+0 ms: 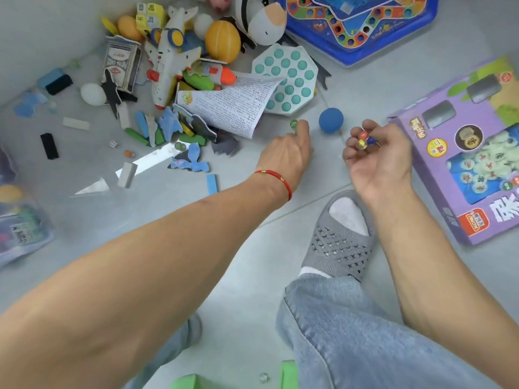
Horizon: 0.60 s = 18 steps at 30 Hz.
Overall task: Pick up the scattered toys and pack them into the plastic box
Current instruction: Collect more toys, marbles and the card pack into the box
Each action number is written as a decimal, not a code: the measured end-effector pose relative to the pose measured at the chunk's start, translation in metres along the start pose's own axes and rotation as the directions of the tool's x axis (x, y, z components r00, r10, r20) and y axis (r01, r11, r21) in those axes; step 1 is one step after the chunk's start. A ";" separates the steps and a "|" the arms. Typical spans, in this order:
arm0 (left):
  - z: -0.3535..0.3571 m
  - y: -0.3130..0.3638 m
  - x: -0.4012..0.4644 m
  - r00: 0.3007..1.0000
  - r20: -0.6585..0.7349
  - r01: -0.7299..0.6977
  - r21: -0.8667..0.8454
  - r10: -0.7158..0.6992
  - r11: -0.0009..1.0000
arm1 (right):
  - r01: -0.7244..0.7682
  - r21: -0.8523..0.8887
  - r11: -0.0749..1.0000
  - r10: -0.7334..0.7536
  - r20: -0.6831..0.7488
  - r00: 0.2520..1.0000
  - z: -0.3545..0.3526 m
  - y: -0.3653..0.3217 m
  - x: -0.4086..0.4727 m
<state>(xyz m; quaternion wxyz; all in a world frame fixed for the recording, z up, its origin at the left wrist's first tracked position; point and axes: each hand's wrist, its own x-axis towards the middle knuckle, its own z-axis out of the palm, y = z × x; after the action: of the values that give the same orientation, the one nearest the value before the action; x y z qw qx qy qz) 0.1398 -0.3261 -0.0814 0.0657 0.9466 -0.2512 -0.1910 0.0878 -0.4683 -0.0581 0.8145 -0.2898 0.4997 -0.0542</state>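
My left hand (286, 153) reaches forward over the floor, its fingertips pinching a green marble (293, 124) just below a printed paper sheet (227, 105). My right hand (376, 153) is curled around several small coloured marbles (363, 139). A blue ball (330, 119) lies on the floor between the two hands. Farther left are a toy plane (168, 60), coloured blocks, foam puzzle pieces and another marble (179, 146). A clear plastic box (22, 214) with toys in it shows at the left edge.
A purple game box (463, 153) lies to the right, and a blue board game (362, 26) at the top. A teal pop-it toy (286, 77), an orange ball (222, 42) and a plush toy (261, 18) sit behind. My slippered foot (339, 237) rests below the hands.
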 end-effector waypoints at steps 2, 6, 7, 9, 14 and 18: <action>0.005 0.000 -0.001 1.000 -0.017 -0.024 0.084 0.026 0.996 | 0.046 -0.120 0.992 -0.044 0.023 0.999 0.007 -0.004 0.005; 0.004 -0.007 -0.002 0.995 0.044 0.099 -0.226 -0.091 0.969 | 0.470 -0.809 0.352 -0.510 0.255 0.821 0.019 0.001 0.021; -0.001 -0.006 -0.004 0.975 0.115 0.223 -0.442 -0.192 0.869 | 0.491 -0.862 0.126 -0.512 0.367 0.777 0.019 0.003 0.023; -0.008 -0.004 -0.011 0.878 0.351 0.468 -0.771 -0.325 0.432 | 0.441 -0.869 -0.224 -0.419 0.495 0.761 0.019 0.007 0.027; -0.019 -0.008 -0.026 0.680 0.716 0.630 -0.681 -0.158 -0.374 | 0.473 -0.879 -0.067 -0.328 0.467 0.821 0.015 0.004 0.024; -0.017 -0.012 -0.026 0.674 0.733 0.609 -0.621 -0.090 -0.494 | 0.538 -0.812 0.227 -0.159 0.514 0.843 0.017 0.011 -0.008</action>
<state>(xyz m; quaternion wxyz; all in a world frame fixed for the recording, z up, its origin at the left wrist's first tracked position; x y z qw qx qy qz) 0.1313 -0.3025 -0.0599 0.6595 0.4590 0.3674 -0.4684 0.0959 -0.4495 -0.0518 0.5255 -0.8159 0.2148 0.1099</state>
